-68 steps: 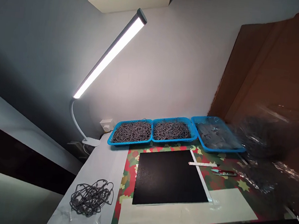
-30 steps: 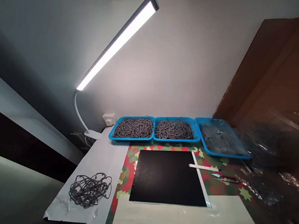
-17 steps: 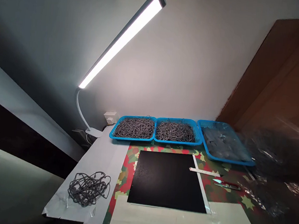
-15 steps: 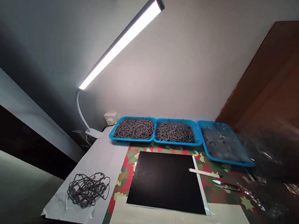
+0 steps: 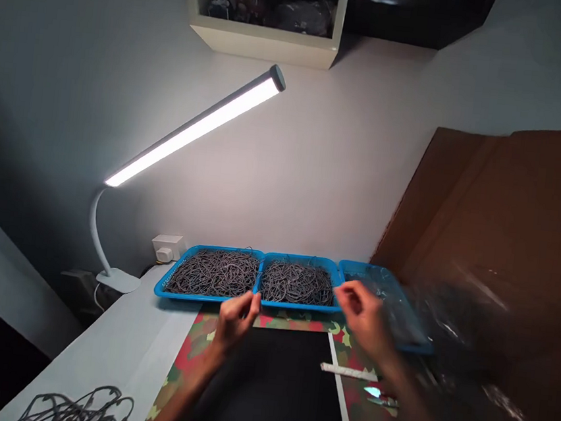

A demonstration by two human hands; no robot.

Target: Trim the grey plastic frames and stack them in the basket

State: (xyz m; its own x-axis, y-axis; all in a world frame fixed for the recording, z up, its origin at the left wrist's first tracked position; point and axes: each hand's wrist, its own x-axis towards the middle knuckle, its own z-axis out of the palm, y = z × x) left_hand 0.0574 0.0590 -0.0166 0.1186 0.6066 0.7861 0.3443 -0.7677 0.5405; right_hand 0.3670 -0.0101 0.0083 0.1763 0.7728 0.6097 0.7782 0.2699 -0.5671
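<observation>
My left hand (image 5: 235, 319) is raised over the far edge of the black sheet (image 5: 275, 395), in front of the middle of the trays. Its fingers are curled into a pinch; anything held in it is hidden or too small to see. My right hand (image 5: 364, 314), somewhat blurred, hovers by the right tray (image 5: 364, 267) and covers part of it. Its fingertips press together, and I cannot make out what is between them. Grey-brown cord-like strands fill the left blue tray (image 5: 215, 274) and the middle blue tray (image 5: 296, 283).
A pale strip (image 5: 348, 372) and snips (image 5: 381, 397) lie beside the black sheet. Dark looped pieces (image 5: 87, 413) lie at front left. A lit lamp (image 5: 198, 133) leans over the table. Clear plastic bags (image 5: 451, 339) and cardboard (image 5: 503, 212) stand right, with a shelf (image 5: 271, 44) above.
Both hands have come into view over the table, raised in front of the trays. The camera has tilted up, bringing the shelf into view and shifting the table lower in the picture.
</observation>
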